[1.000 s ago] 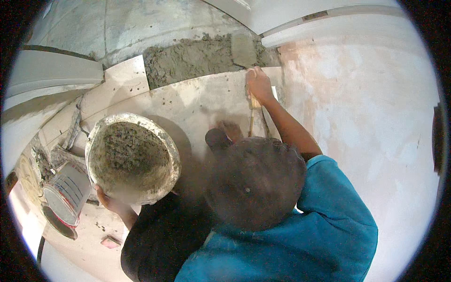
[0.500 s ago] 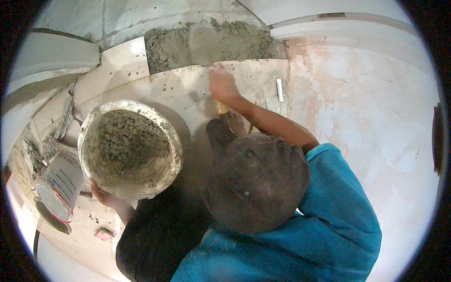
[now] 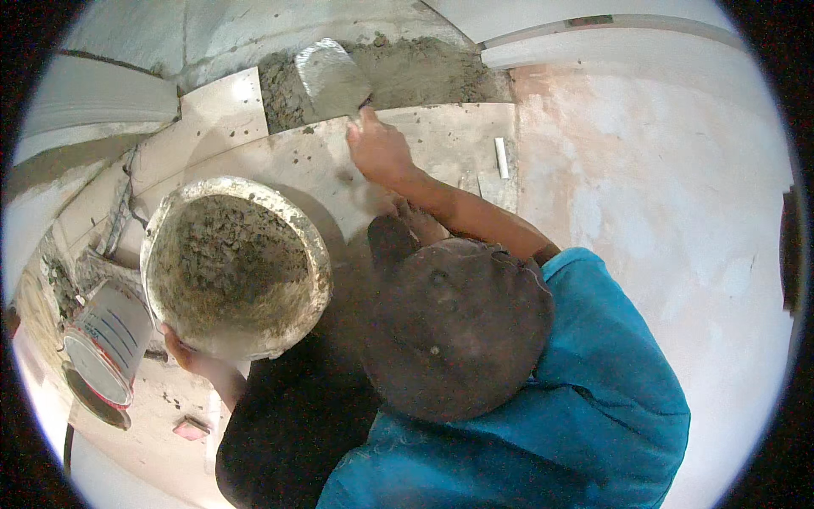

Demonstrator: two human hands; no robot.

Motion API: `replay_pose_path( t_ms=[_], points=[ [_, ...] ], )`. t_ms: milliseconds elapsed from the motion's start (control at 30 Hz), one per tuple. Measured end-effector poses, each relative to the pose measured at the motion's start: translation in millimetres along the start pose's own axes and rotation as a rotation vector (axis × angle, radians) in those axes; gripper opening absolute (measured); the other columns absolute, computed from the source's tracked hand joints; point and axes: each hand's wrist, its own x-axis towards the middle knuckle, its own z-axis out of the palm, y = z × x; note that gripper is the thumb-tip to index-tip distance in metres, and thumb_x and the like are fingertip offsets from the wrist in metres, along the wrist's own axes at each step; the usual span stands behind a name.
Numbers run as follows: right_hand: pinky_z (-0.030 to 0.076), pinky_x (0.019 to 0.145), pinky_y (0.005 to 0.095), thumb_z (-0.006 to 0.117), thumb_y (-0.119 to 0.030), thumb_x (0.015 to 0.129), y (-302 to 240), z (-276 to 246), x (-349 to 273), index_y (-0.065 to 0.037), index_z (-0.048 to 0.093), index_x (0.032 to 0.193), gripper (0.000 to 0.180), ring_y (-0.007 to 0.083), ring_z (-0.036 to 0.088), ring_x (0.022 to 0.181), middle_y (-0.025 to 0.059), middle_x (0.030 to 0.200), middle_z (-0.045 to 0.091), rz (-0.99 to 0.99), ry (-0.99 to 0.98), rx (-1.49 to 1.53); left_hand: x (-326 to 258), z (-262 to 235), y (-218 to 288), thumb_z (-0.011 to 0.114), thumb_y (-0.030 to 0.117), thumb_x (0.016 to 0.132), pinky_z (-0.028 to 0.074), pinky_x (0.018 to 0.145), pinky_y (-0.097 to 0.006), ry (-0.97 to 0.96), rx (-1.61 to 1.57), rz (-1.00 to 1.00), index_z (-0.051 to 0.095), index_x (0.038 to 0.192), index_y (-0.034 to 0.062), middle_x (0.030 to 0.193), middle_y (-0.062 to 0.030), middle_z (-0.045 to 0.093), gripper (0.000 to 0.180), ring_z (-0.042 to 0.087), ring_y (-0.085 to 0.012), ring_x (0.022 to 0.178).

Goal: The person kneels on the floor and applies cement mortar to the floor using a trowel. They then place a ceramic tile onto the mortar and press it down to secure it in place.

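Observation:
Neither my left hand nor my right hand shows. Below me crouches a co-worker in a dark cap (image 3: 458, 331) and a teal shirt (image 3: 585, 407). The co-worker's right hand (image 3: 380, 151) grips a trowel, its broad metal blade (image 3: 333, 81) resting flat on a strip of wet grey mortar (image 3: 424, 76). Fingers of what looks like the co-worker's left hand (image 3: 188, 356) lie at the lower rim of a round, mortar-crusted tub (image 3: 322, 271); dark clothing hides most of that arm. Grey mortar (image 3: 229, 254) lies inside the tub.
A tipped white bucket (image 3: 106, 335) lies left of the tub, close to a small pinkish block (image 3: 192, 428). Pale tiles (image 3: 297, 157) spotted with mortar border the wet strip. A white stick-like piece (image 3: 501, 159) lies beside the pale, patchy surface (image 3: 627, 220) on the right.
The co-worker's trowel, blurred before, has moved left over the mortar and now shows sharply. The co-worker's right hand has shifted left with it. The tub stays in place.

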Motion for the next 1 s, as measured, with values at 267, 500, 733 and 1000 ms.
replay_pose_path(
  t_ms=[267,500,733,1000],
  points=[
    [0.049,0.076,0.0581,0.045,-0.033,0.097,77,-59,-15,0.004,0.048,0.118,0.042,0.0514,0.063,0.081,0.0320,0.086,0.064,0.047,0.006,-0.168,-10,6,7,0.047,0.042,0.096,0.037,0.104,-0.043,-0.035,0.093,0.017,0.046,0.136,-0.0012,0.139,-0.0150,0.046,0.059,0.047,-0.0285,0.123],
    [0.051,0.083,0.0530,0.038,-0.033,0.100,148,-70,-16,0.007,0.055,0.110,0.044,0.0461,0.062,0.099,0.0290,0.103,0.063,0.284,0.042,-0.209,-15,20,10,0.050,0.045,0.093,0.040,0.102,-0.046,-0.081,0.026,-0.058,0.045,0.138,0.0020,0.139,-0.0156,0.046,0.063,0.047,-0.0307,0.123],
    [0.048,0.087,0.0491,0.053,-0.015,0.085,131,-35,-2,0.009,0.052,0.121,0.043,0.0417,0.055,0.115,0.0289,0.116,0.059,-0.120,-0.078,-0.453,-11,17,7,0.052,0.043,0.092,0.043,0.099,-0.044,-0.025,0.012,-0.021,0.047,0.136,0.0017,0.131,-0.0148,0.052,0.060,0.052,-0.0299,0.117],
    [0.052,0.077,0.0456,0.053,-0.021,0.094,50,-8,2,-0.002,0.062,0.098,0.021,0.0342,0.065,0.090,0.0216,0.102,0.064,-0.022,0.157,0.398,-4,7,17,0.050,0.029,0.097,0.045,0.097,-0.039,-0.204,0.318,0.513,0.052,0.130,-0.0057,0.129,-0.0172,0.056,0.048,0.055,-0.0279,0.115]
  ],
)
